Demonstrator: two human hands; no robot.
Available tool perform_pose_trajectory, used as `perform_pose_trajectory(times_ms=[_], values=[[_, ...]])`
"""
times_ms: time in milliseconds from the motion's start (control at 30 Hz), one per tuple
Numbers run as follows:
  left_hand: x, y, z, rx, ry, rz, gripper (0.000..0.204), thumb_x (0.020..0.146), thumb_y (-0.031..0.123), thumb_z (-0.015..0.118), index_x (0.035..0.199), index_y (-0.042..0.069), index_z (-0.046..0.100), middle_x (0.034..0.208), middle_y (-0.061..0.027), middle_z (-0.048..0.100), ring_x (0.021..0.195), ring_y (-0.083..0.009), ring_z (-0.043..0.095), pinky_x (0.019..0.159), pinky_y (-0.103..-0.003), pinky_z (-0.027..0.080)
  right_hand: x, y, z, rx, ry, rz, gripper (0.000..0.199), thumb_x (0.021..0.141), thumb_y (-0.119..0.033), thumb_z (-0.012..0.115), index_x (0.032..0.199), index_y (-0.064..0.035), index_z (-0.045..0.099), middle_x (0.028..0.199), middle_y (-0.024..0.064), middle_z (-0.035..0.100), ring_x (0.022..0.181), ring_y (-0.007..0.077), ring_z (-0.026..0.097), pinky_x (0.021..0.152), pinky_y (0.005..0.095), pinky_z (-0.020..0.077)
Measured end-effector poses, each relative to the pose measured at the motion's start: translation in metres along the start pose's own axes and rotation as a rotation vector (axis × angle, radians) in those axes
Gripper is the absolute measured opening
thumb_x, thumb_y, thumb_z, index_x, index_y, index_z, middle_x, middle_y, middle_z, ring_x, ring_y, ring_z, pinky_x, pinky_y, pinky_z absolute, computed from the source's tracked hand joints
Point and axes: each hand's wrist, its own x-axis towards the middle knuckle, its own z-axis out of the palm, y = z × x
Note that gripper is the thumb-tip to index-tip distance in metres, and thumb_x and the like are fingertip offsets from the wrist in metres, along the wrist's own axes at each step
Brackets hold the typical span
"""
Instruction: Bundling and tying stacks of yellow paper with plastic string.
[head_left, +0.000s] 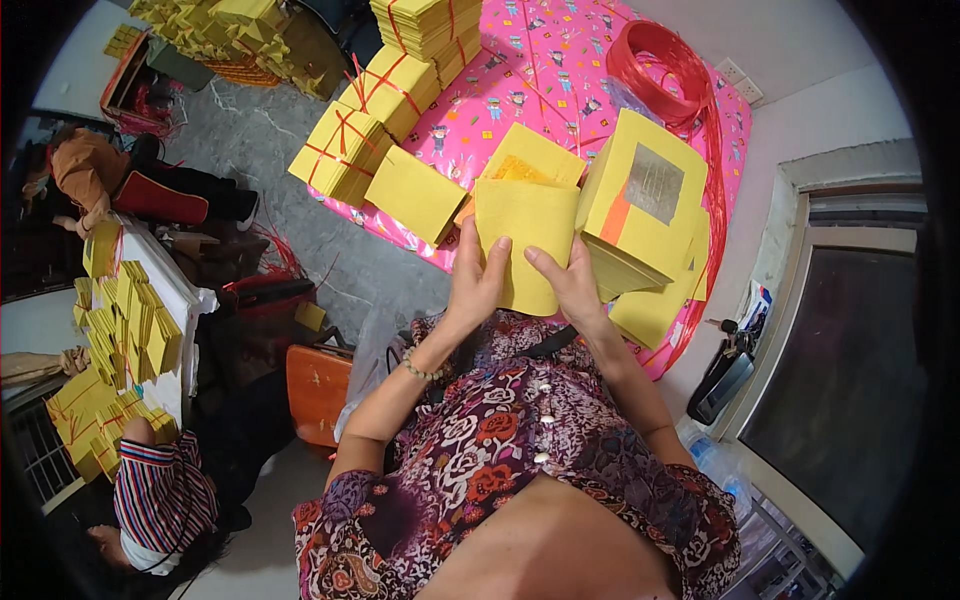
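Note:
Between my hands is a piece of yellow paper, slightly curved; whether it is one sheet or several I cannot tell. My left hand grips its left edge, thumb on top and fingers behind. On the opposite edge my right hand holds it the same way. Behind it lie more yellow sheets with an orange patch. A thick stack of yellow paper, topped with a silver square and an orange strip, stands just right of my right hand. Left of my left hand sits a smaller yellow stack.
Bundles tied with red strips line the left side of the pink patterned table cover. A coil of red plastic strip lies at the far right. An orange chair stands left. Two people work at a white table with yellow bundles.

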Motion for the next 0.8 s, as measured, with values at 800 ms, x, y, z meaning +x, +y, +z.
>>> perform_pose_trajectory(times_ms=[800], values=[[0.025, -0.004, -0.012, -0.300, 0.008, -0.460, 0.034, 0.097, 0.011, 0.045, 0.126, -0.004, 0.039, 0.119, -0.0139, 0.056, 0.106, -0.0189, 0.056, 0.089, -0.032, 0.047, 0.015, -0.010, 0.003, 0.051, 0.056, 0.210, 0.040, 0.094, -0.024, 0.053, 0.124, 0.0015, 0.045, 0.111, 0.0089, 0.058, 0.099, 0.0133, 0.057, 0.083, 0.0273, 0.0474]])
